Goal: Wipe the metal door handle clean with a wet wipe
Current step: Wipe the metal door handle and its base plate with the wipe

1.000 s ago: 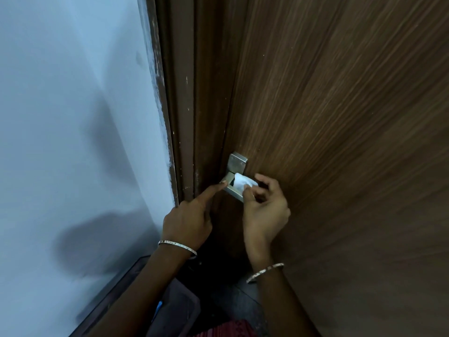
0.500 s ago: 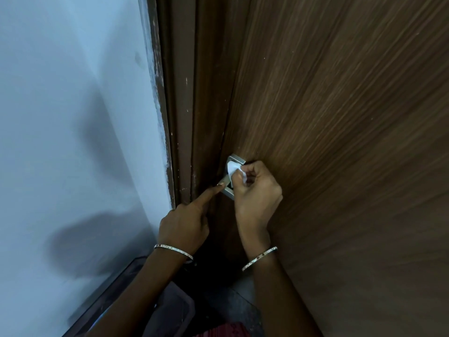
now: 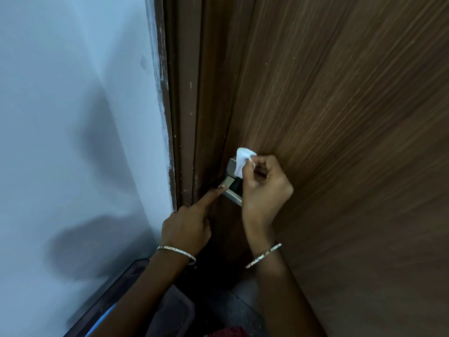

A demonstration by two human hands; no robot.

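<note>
Pinching the white wet wipe against the upper end of the metal door handle, the right hand is working beside the door's edge; the handle's long axis is running down-right, and the left hand's extended forefinger is touching its lower corner, other fingers curled.

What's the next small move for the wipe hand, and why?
Probably draw the wet wipe back down along the door handle. The right hand pinches it at the handle's top end, the lower metal lies uncovered, and the left hand braces that end with its index fingertip.
</note>
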